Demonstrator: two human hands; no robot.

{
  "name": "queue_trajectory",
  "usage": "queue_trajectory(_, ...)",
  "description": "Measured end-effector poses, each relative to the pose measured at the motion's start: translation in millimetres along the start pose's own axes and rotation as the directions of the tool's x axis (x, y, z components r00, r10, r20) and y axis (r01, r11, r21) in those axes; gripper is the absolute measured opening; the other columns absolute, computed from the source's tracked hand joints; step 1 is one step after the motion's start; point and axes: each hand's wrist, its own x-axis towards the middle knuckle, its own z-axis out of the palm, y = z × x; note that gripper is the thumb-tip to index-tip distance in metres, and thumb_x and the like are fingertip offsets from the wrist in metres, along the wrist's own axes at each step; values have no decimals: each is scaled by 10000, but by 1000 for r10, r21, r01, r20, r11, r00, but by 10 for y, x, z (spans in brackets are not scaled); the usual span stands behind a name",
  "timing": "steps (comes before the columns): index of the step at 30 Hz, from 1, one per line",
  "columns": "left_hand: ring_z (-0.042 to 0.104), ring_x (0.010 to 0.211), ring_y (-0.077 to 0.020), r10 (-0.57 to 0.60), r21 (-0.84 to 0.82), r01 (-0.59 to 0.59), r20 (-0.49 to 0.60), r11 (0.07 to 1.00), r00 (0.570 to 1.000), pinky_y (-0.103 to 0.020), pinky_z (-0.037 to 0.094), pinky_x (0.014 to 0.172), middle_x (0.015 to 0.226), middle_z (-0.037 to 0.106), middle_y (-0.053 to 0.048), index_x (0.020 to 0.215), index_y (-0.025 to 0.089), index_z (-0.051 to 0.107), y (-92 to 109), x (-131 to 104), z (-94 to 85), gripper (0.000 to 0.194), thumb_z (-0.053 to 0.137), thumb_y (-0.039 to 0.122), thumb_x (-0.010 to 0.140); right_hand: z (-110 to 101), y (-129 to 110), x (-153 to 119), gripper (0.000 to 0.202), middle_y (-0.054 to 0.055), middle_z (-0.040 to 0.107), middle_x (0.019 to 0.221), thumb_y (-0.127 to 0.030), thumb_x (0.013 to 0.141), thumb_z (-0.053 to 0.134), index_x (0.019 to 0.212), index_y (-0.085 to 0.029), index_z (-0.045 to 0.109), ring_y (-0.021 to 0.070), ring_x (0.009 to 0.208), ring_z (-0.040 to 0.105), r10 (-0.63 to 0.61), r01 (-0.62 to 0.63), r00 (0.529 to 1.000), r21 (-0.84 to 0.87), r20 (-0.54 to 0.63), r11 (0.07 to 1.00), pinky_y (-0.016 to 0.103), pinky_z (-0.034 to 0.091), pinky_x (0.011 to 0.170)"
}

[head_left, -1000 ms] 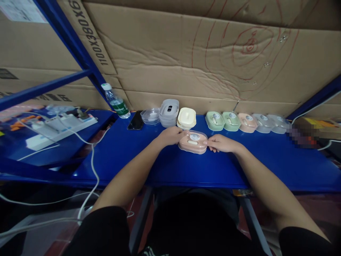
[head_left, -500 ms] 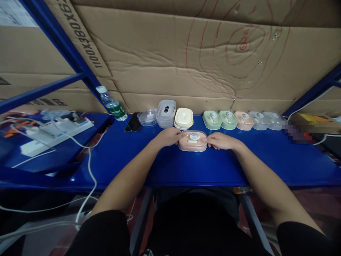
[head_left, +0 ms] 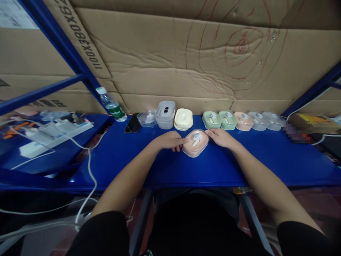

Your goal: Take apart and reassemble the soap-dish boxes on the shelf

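A pink box with a clear lid and a round label (head_left: 195,143) is turned at a slant over the blue table, in front of me. My left hand (head_left: 173,140) grips its left side, thumb on the lid. At its upper right corner, my right hand (head_left: 218,136) pinches the edge. Behind stand a stack of cream parts (head_left: 183,119) and a stack of grey containers (head_left: 165,114). Two green boxes (head_left: 211,120), a pink box (head_left: 243,121) and two grey boxes (head_left: 258,121) form a row at the back right.
Clear lids (head_left: 147,118), a black phone (head_left: 132,123) and a water bottle (head_left: 113,106) lie or stand at the back left of the blue table (head_left: 112,160). A power strip (head_left: 55,137) with cables is further left. Cardboard (head_left: 149,53) rises behind.
The pink box between my hands has turned from lying straight to a slant, its right end swung away from me. My left hand is slightly lower and my right hand slightly higher.
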Motion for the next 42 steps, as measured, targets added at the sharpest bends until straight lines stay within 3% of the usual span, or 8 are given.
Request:
queue_trajectory(5, 669, 525, -169, 9, -57, -9, -4, 998, 1000, -286, 521, 573, 665, 752, -93, 746, 132, 730, -7, 94, 135, 649, 560, 739, 896, 111, 35, 15, 525, 0, 648, 613, -632, 1032, 410, 1046, -180, 677, 150, 465, 570, 5, -24, 997, 254, 76, 967, 273, 441, 511)
queue_trajectory(9, 633, 471, -152, 41, -54, -44, -51, 998, 998, -279, 503, 541, 640, 738, -83, 734, 131, 707, 13, 148, 229, 644, 491, 698, 952, 174, 67, 53, 547, 15, 706, 704, -500, 1035, 477, 1454, -152, 531, 144, 456, 574, 47, -32, 998, 313, -42, 949, 265, 454, 467)
queue_trajectory(13, 619, 466, -131, 106, -52, -114, -135, 992, 985, -262, 482, 524, 706, 760, -73, 826, 129, 724, 15, 187, 286, 602, 461, 647, 981, 132, 68, 56, 648, 62, 753, 802, -476, 1015, 529, 1550, -124, 432, 160, 462, 601, 117, -82, 986, 273, -115, 958, 307, 508, 499)
queue_trajectory(17, 637, 519, -116, 209, -39, -219, -185, 975, 960, -251, 489, 544, 844, 784, -67, 962, 134, 745, 13, 206, 312, 481, 503, 548, 988, 89, 61, 3, 762, 103, 783, 1084, -611, 917, 660, 1553, -233, 475, 278, 839, 755, -15, 25, 988, 61, -151, 998, 417, 603, 755)
queue_trajectory(23, 680, 641, -143, 314, 24, -315, -201, 949, 928, -281, 532, 657, 926, 778, -56, 1147, 166, 753, -11, 216, 341, 421, 590, 508, 963, 152, 84, -14, 968, 147, 632, 1466, -672, 827, 735, 1627, -268, 370, 397, 1210, 675, -118, 89, 987, -229, -114, 969, 520, 570, 952)
queue_trajectory(28, 699, 874, -196, 417, 184, -377, -311, 908, 854, -336, 558, 828, 1169, 758, -94, 1191, 193, 757, -67, 260, 374, 421, 667, 500, 919, 146, 100, 28, 799, 129, 695, 1387, -544, 949, 631, 1633, -237, 355, 357, 1161, 703, -112, 73, 987, -302, -113, 950, 454, 583, 886)
queue_trajectory(36, 651, 815, -150, 492, 246, -431, -323, 868, 808, -330, 547, 837, 1314, 685, -104, 1260, 189, 710, -121, 297, 365, 440, 675, 474, 927, 114, 74, 48, 662, 67, 806, 1118, -438, 958, 643, 1560, -231, 462, 320, 1050, 741, -30, -29, 983, -319, -180, 947, 376, 554, 777)
queue_trajectory(42, 662, 848, -168, 481, 383, -324, -448, 865, 754, -326, 531, 878, 1129, 724, -71, 1220, 202, 724, -41, 201, 280, 369, 640, 449, 959, 127, 63, 47, 683, 78, 814, 1037, -420, 951, 642, 1568, -199, 447, 321, 955, 747, -51, -17, 976, -308, -211, 951, 369, 532, 721)
